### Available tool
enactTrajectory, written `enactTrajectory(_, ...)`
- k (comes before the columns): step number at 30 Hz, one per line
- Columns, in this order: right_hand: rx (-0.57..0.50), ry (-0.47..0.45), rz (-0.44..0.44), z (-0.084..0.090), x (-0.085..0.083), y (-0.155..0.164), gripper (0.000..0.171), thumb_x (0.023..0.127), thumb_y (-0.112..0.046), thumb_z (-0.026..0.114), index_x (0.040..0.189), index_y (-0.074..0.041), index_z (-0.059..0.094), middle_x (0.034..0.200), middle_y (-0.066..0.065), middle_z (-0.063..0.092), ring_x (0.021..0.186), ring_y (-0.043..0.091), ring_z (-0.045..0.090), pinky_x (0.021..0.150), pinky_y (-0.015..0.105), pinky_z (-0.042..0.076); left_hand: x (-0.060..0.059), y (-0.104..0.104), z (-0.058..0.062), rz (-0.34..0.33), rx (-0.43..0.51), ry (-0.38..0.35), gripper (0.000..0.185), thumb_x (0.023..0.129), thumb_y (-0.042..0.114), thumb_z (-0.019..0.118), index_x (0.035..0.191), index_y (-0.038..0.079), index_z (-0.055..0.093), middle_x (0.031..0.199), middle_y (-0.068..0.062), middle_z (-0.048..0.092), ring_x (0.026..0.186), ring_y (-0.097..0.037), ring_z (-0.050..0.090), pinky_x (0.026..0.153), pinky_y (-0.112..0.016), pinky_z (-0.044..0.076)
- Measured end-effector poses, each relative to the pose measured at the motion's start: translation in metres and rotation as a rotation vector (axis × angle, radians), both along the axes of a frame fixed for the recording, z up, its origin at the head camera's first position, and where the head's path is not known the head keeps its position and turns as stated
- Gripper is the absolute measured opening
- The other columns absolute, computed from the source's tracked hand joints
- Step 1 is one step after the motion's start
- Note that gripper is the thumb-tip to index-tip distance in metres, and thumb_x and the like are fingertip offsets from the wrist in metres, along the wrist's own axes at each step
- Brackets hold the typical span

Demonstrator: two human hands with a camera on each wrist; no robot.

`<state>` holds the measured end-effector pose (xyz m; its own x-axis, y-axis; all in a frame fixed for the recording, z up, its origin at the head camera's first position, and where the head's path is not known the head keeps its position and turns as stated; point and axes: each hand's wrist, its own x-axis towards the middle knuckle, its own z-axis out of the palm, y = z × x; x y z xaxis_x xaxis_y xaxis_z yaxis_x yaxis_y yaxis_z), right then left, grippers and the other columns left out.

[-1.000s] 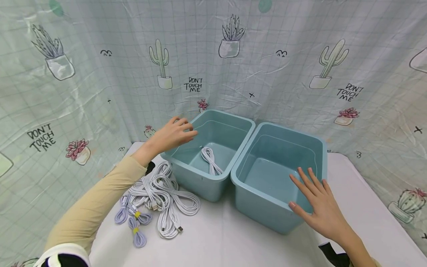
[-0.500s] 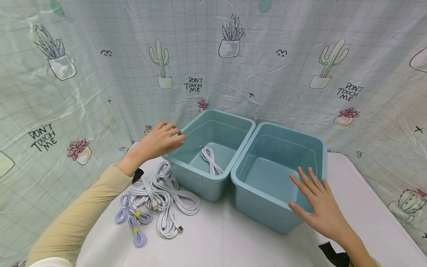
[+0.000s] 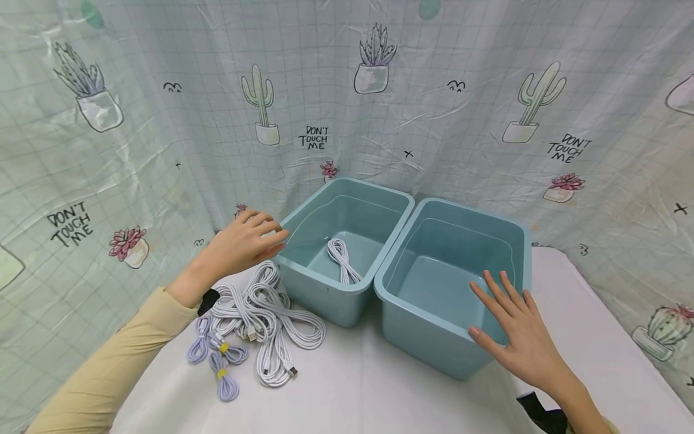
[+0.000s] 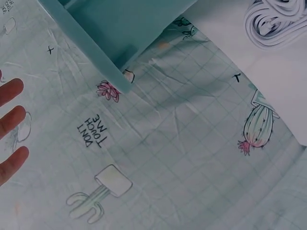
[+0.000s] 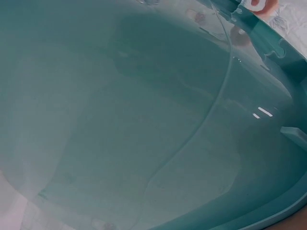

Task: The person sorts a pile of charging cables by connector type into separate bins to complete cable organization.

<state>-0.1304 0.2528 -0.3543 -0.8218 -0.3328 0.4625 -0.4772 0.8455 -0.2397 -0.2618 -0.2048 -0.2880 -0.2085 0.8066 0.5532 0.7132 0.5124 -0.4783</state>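
Nearest the viewer: right hand lies flat on the front right corner of the right bin, fingers straight and spread, palm on the rim, fingertips reaching over the inside. It grips nothing. The right wrist view shows only the bare teal inside of this bin.

On the white table, front left: two small lilac cables, each bundled with a yellow tie, lying beside a loose heap of white cables. The heap touches the front left wall of the left bin.

Further back: left bin and right bin stand side by side, rims touching. One coiled white cable lies on the floor of the left bin.

Left hand hovers above the far end of the white heap, just beside the left bin's left corner. Fingers loosely extended, slightly spread, holding nothing. Left wrist view shows three straight fingertips, apart.

Farthest: cactus-print curtain behind the table.
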Motion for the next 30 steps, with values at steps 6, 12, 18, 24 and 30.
enactTrajectory(6,0.005,-0.003,0.001,0.0,0.0,0.0,0.071,0.079,-0.032,0.064,0.14,-0.022,0.03,0.151,-0.001,0.011,0.14,0.016,-0.002,0.104,0.062,0.004,0.014,-0.003,-0.005,-0.008,0.001,0.025,0.039,0.097,0.032,0.028,0.091,0.011,0.061,0.082,-0.002,0.061,0.08,-0.023,0.054,0.074,-0.038,0.043)
enactTrajectory(12,0.003,-0.001,-0.003,0.0,0.0,0.0,0.07,0.078,-0.031,0.064,0.139,-0.021,0.031,0.151,-0.002,0.011,0.14,0.016,-0.002,0.104,0.062,0.004,0.022,-0.006,-0.011,-0.006,-0.011,0.014,0.041,0.097,0.032,0.028,0.093,0.011,0.063,0.084,-0.003,0.061,0.081,-0.023,0.055,0.075,-0.037,0.044)
enactTrajectory(18,-0.002,0.001,0.0,0.0,-0.001,0.0,0.07,0.079,-0.031,0.064,0.139,-0.021,0.031,0.151,-0.002,0.012,0.14,0.017,-0.001,0.104,0.062,0.003,0.029,-0.008,-0.018,-0.036,-0.001,0.0,0.038,0.097,0.03,0.031,0.093,0.011,0.063,0.083,-0.002,0.061,0.081,-0.022,0.055,0.076,-0.037,0.043)
enactTrajectory(24,0.001,-0.007,-0.006,0.0,-0.001,-0.001,0.07,0.078,-0.031,0.064,0.139,-0.022,0.03,0.151,-0.001,0.012,0.14,0.016,-0.002,0.104,0.062,0.003,0.036,-0.01,-0.029,-0.06,0.012,-0.005,0.035,0.096,0.028,0.033,0.092,0.01,0.063,0.082,-0.001,0.061,0.079,-0.021,0.055,0.077,-0.036,0.045)
enactTrajectory(30,0.002,-0.004,-0.01,-0.001,0.0,-0.001,0.07,0.078,-0.031,0.064,0.139,-0.021,0.031,0.151,-0.001,0.012,0.14,0.016,-0.002,0.105,0.061,0.002,0.041,-0.013,-0.039,-0.048,0.0,-0.02,0.035,0.096,0.029,0.033,0.096,0.011,0.062,0.084,-0.001,0.061,0.081,-0.02,0.056,0.077,-0.035,0.045)
